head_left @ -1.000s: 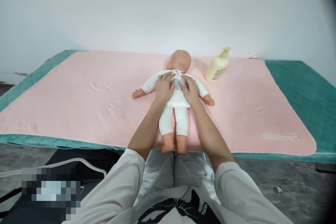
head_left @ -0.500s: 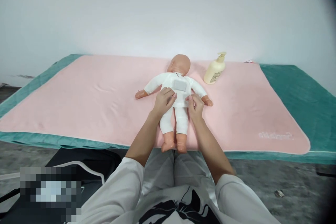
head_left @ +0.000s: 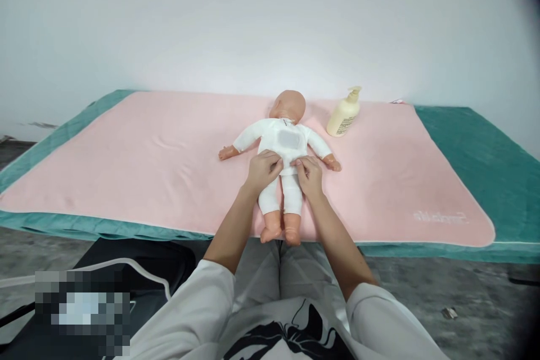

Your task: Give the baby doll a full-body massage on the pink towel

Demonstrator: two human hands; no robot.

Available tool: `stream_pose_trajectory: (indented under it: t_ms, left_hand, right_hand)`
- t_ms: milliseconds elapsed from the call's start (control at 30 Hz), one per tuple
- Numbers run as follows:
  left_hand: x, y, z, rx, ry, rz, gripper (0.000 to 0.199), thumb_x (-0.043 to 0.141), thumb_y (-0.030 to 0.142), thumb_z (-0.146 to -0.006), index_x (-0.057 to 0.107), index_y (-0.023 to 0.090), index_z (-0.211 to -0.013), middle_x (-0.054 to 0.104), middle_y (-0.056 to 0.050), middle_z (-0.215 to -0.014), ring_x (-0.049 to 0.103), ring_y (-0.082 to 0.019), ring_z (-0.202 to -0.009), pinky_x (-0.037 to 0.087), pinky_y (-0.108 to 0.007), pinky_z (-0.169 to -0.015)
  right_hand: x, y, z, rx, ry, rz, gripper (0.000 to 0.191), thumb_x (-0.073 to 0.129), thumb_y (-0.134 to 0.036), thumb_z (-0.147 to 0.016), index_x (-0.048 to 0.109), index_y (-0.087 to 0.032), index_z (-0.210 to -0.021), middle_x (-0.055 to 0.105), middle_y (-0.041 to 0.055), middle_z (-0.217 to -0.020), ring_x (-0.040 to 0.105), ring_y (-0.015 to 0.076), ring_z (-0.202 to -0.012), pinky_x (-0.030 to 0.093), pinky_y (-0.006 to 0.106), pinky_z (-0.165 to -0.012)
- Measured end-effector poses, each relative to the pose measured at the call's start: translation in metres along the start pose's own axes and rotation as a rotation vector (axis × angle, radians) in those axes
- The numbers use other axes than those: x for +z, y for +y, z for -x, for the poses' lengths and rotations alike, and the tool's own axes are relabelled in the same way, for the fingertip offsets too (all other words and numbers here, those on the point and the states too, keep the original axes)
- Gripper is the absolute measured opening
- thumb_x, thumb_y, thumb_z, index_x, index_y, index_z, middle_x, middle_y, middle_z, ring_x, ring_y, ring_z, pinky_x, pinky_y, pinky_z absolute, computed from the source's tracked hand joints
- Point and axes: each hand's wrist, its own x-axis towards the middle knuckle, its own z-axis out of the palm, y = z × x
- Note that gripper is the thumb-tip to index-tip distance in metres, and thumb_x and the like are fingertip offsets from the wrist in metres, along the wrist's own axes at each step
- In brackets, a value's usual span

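Observation:
A baby doll (head_left: 290,153) lies on a pink mat (head_left: 177,180), its legs pointing towards me. It has a white cloth body with a grey rounded patch, and its head, hands and feet are bare. My left hand (head_left: 265,169) is curled over the left side of the doll's lower torso, thumb and fingers pinching at the white cloth. Opposite it, my right hand (head_left: 310,173) makes a like pinch on the cloth. The two thumbs are a short way apart, and curled fingers hide the exact folds they hold.
Beyond the doll's right side stands a cream pump bottle (head_left: 343,115). A green cover (head_left: 476,157) shows around the mat on the table, which touches a white wall (head_left: 270,22). Below left is a black seat (head_left: 139,259) with a pale cable and a blurred-out patch.
Both hands have shifted slightly towards the doll's legs, and my right hand has moved inward, nearer the left. The doll stays in place.

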Motion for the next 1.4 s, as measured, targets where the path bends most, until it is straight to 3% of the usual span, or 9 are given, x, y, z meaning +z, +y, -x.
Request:
stream_pose_trajectory:
  t_ms: [300, 667, 1000, 1400]
  left_hand:
    - [0.001, 0.002, -0.002, -0.018, -0.049, -0.006, 0.027, 0.046, 0.027, -0.093, 0.059, 0.022, -0.071, 0.067, -0.005, -0.078, 0.059, -0.021, -0.083, 0.049, -0.04, -0.082]
    - [0.002, 0.002, 0.0, -0.023, 0.053, -0.061, 0.017, 0.05, 0.026, -0.095, 0.066, 0.021, -0.096, 0.068, -0.007, -0.11, 0.056, -0.023, -0.11, 0.042, -0.045, -0.103]
    - [0.005, 0.0, -0.003, -0.083, -0.016, -0.031, 0.017, 0.047, 0.022, -0.095, 0.063, 0.021, -0.091, 0.072, -0.004, -0.102, 0.058, -0.023, -0.101, 0.044, -0.042, -0.096]
    - [0.005, 0.002, -0.005, -0.113, -0.043, -0.054, 0.013, 0.049, 0.023, -0.093, 0.062, 0.021, -0.09, 0.071, -0.004, -0.098, 0.058, -0.024, -0.101, 0.043, -0.042, -0.095]
  right_hand:
    - [0.002, 0.002, -0.002, -0.004, -0.016, -0.034, 0.036, 0.043, -0.038, -0.1, 0.066, -0.024, -0.076, 0.07, 0.0032, -0.079, 0.063, 0.0218, -0.082, 0.048, 0.041, -0.085]
    - [0.002, 0.0, -0.002, -0.053, 0.075, -0.025, 0.035, 0.042, -0.04, -0.102, 0.073, -0.024, -0.095, 0.075, 0.006, -0.104, 0.066, 0.0226, -0.106, 0.048, 0.044, -0.099]
    - [0.005, 0.005, -0.004, 0.037, 0.05, -0.055, 0.039, 0.039, -0.043, -0.102, 0.071, -0.023, -0.093, 0.076, 0.007, -0.097, 0.067, 0.024, -0.099, 0.049, 0.044, -0.096]
    - [0.007, 0.009, -0.006, 0.025, 0.017, -0.02, 0.036, 0.039, -0.039, -0.102, 0.069, -0.023, -0.09, 0.075, 0.0063, -0.094, 0.066, 0.0232, -0.096, 0.049, 0.042, -0.092]
